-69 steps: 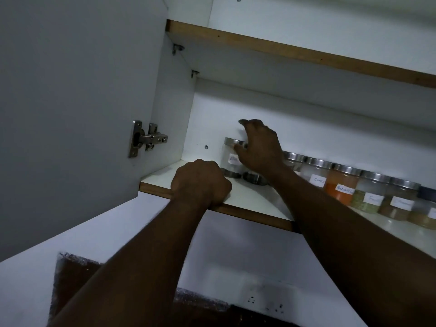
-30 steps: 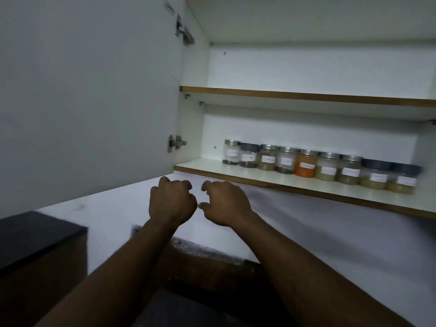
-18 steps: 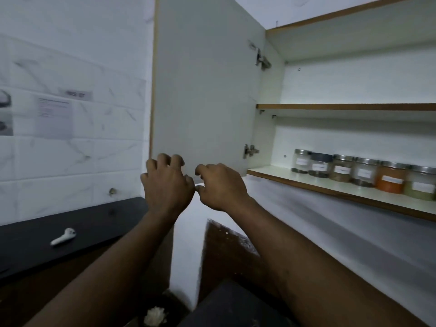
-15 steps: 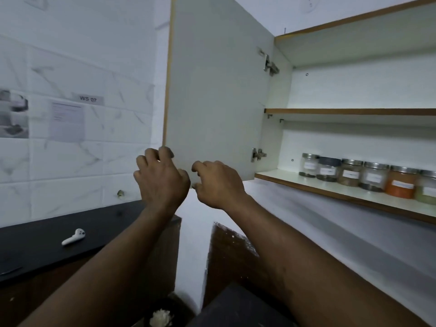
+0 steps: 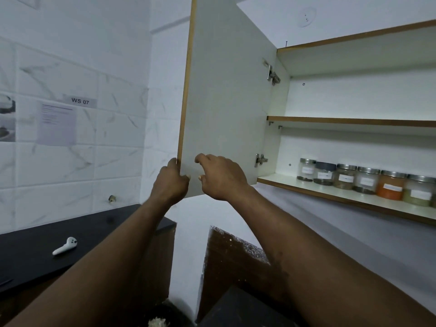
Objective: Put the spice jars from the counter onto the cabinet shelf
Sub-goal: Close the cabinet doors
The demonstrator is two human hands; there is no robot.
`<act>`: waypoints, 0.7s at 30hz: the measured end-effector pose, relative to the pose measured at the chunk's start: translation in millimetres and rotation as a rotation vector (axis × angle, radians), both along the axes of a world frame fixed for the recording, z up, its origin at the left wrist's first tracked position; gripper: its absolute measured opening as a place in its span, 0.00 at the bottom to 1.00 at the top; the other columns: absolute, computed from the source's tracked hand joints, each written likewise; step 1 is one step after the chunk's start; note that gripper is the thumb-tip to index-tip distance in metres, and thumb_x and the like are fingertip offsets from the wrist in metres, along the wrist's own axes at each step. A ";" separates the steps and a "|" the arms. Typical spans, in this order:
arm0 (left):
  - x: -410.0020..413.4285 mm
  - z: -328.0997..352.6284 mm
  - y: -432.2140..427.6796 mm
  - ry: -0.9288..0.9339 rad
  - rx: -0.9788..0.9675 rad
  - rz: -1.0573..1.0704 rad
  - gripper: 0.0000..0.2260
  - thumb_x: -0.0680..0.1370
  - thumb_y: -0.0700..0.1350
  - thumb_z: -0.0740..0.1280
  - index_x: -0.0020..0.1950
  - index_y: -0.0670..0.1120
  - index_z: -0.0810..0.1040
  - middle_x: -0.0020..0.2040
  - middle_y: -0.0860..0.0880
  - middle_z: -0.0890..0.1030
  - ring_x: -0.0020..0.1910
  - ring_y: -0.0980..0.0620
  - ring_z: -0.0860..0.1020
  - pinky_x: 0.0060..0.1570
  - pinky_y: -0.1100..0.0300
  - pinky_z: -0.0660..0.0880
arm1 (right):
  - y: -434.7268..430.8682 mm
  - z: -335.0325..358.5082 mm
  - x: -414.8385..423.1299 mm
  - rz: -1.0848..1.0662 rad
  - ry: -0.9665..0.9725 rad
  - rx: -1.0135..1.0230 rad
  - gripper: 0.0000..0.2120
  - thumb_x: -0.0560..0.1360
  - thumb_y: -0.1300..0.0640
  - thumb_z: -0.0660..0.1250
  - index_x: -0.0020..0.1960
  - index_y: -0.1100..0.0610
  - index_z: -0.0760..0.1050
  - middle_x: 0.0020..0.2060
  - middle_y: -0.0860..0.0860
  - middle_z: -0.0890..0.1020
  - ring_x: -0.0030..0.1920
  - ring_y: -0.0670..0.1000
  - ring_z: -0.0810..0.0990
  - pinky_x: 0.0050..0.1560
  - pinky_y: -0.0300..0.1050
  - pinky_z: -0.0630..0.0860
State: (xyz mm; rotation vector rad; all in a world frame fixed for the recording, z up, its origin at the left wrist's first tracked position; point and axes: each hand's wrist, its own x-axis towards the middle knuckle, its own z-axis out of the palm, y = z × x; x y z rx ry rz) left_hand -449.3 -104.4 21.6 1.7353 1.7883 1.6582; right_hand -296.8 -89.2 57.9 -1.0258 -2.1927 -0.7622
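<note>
Several labelled spice jars [image 5: 367, 180] with metal and dark lids stand in a row on the lower cabinet shelf [image 5: 283, 182] at the right. The cabinet door [image 5: 226, 95] hangs open to the left of the shelf. My left hand [image 5: 171, 184] grips the door's lower outer corner, fingers behind the edge and thumb on the inner face. My right hand [image 5: 220, 177] hovers at the door's inner face beside it, fingers loosely curled and holding nothing.
A black counter [image 5: 35, 253] lies at the lower left with a white earbud [image 5: 64, 245] on it. Marbled tiles with a paper notice [image 5: 57, 125] and a "WS 07" label cover the left wall. The upper shelf [image 5: 354, 121] holds nothing.
Both hands have come away from the jar shelf and moved left to the open door. My left hand has taken hold of the door's corner. The view has swung left.
</note>
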 end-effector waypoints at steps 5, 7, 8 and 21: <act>-3.5 -4.0 3.6 0.040 0.055 0.034 0.20 0.83 0.46 0.65 0.76 0.46 0.71 0.65 0.44 0.80 0.57 0.41 0.81 0.52 0.48 0.82 | 2.0 3.9 7.3 -0.058 -0.008 -0.002 0.23 0.79 0.53 0.68 0.72 0.50 0.69 0.66 0.50 0.80 0.57 0.57 0.81 0.50 0.51 0.79; -0.8 -7.5 4.4 0.048 0.098 0.040 0.17 0.83 0.49 0.65 0.71 0.46 0.77 0.62 0.45 0.82 0.54 0.44 0.81 0.50 0.52 0.80 | 1.3 7.5 9.9 -0.055 -0.002 0.032 0.23 0.79 0.53 0.68 0.73 0.50 0.69 0.66 0.50 0.80 0.57 0.56 0.81 0.50 0.52 0.80; 1.6 -9.0 4.1 0.051 0.117 0.051 0.16 0.82 0.50 0.66 0.68 0.46 0.78 0.60 0.46 0.82 0.52 0.45 0.81 0.49 0.51 0.81 | 0.4 9.3 11.7 -0.045 -0.001 0.059 0.23 0.79 0.53 0.68 0.73 0.50 0.69 0.66 0.50 0.79 0.57 0.56 0.81 0.49 0.52 0.81; 90.3 -10.0 -19.8 0.274 0.443 0.065 0.13 0.80 0.57 0.63 0.39 0.51 0.75 0.37 0.52 0.79 0.34 0.47 0.77 0.33 0.54 0.72 | -37.1 32.9 95.7 -0.005 0.010 0.311 0.17 0.79 0.52 0.64 0.67 0.46 0.78 0.48 0.48 0.79 0.37 0.53 0.78 0.33 0.43 0.74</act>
